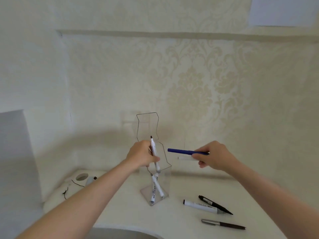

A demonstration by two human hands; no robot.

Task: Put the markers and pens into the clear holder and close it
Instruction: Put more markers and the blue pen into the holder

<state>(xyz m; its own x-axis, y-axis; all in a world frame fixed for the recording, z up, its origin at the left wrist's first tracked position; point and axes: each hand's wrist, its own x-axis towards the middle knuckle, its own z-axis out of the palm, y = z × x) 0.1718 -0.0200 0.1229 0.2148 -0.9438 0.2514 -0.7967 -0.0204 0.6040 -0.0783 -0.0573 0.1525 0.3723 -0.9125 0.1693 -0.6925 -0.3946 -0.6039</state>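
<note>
A tall clear holder [164, 180] stands on the white desk, its hinged lid [147, 125] swung up and open behind it. Two white markers [155, 188] lean inside it. My left hand [140, 155] grips a white marker [154, 153] with a black tip, held nearly upright over the holder's mouth. To the right, my right hand [213, 156] holds a blue pen [183, 151] and a white pen [185, 158] sideways, pointing at the holder. On the desk lie a black marker [214, 204], a white marker [202, 206] and a dark pen [223, 224].
The white desk [120, 209] meets the patterned wall just behind the holder. A cable hole [81, 177] and a thin black cord [72, 186] are at the left. A grey panel [15, 152] stands at far left. A chair edge [120, 234] shows at the bottom.
</note>
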